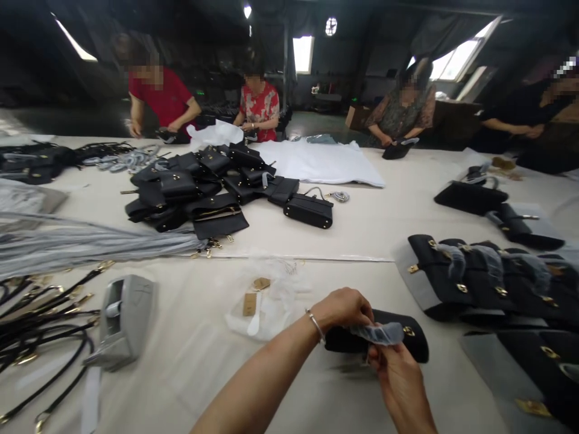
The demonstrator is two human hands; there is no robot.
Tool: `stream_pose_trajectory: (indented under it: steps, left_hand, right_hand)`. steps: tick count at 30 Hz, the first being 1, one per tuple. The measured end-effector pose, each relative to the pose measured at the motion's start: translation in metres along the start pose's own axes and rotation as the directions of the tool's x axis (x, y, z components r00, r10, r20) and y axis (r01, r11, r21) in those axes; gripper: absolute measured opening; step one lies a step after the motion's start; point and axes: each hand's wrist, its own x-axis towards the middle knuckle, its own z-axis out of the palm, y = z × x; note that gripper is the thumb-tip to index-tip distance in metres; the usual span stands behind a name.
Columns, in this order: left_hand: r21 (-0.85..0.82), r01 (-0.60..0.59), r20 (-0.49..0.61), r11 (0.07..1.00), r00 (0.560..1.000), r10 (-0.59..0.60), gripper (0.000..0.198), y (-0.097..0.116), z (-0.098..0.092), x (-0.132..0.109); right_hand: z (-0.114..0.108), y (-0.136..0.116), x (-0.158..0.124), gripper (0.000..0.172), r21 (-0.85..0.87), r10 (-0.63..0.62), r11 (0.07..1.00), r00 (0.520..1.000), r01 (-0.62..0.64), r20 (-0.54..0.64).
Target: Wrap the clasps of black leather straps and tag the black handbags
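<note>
A small black handbag point(418, 340) with a gold clasp lies on the table in front of me. Its handle point(384, 333) is wrapped in thin clear plastic. My left hand point(346, 307), a bracelet on its wrist, reaches over the bag with fingers closed at the handle's left end. From below, my right hand point(400, 377) pinches the wrapped handle near its middle, thumb and fingers pressed together. My fingers hide part of the bag's front. To the left lies a clear plastic bag point(280, 301) with brown tags point(249, 304) on it.
Finished-looking black handbags point(479, 277) stand in a row at right. A pile of black bags point(181, 187) fills the middle back. A grey tape dispenser point(129, 319) sits left, beside black straps point(49, 337) and grey-wrapped straps point(99, 244). Several people work across the table point(362, 235).
</note>
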Motion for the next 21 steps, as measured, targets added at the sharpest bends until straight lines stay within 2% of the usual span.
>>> stream_pose_trajectory:
  steps: [3,5,7,8,10,12,14,17,21]
  left_hand:
    - [0.096,-0.008,-0.011,0.995,1.000,0.009,0.006,-0.002,0.003,0.000]
    - [0.166,-0.063,-0.076,0.984,0.994,0.076,0.007,-0.004,0.003,-0.002]
    - [0.139,-0.115,-0.140,0.984,0.981,0.135,0.007,-0.005,0.003,-0.007]
    - [0.064,-0.122,-0.153,0.990,0.980,0.131,0.006,-0.006,0.002,-0.010]
    - [-0.189,-0.090,-0.116,0.978,0.991,0.069,0.003,-0.009,0.003,-0.017]
    - [-0.470,-0.039,-0.070,0.882,0.997,0.007,0.008,-0.010,0.005,-0.023]
    - [-0.673,-0.041,-0.092,0.739,0.995,-0.028,0.012,-0.011,0.009,-0.028]
    - [-0.807,-0.082,-0.145,0.586,0.987,-0.062,0.016,-0.010,0.014,-0.031]
    - [-0.805,-0.113,-0.189,0.582,0.979,-0.072,0.021,-0.008,0.015,-0.033]
  right_hand:
    - [-0.009,0.001,0.004,0.065,-0.044,0.034,0.999,0.999,-0.033,0.030]
    - [-0.017,0.002,0.008,0.063,-0.147,0.015,0.989,0.999,-0.007,0.050]
    - [-0.026,0.003,0.013,0.059,-0.292,-0.007,0.956,0.996,0.034,0.092]
    - [-0.030,0.004,0.016,0.056,-0.361,-0.026,0.930,0.993,0.066,0.115]
    - [-0.037,0.004,0.021,0.052,-0.494,-0.061,0.860,0.986,0.130,0.154]
    - [-0.039,0.003,0.024,0.046,-0.612,-0.089,0.769,0.979,0.185,0.184]
    - [-0.036,-0.002,0.024,0.043,-0.672,-0.069,0.712,0.972,0.205,0.223]
    - [-0.029,-0.013,0.017,0.040,-0.670,-0.002,0.714,0.958,0.202,0.287]
    - [-0.022,-0.024,0.004,0.038,-0.655,0.027,0.732,0.954,0.185,0.300]
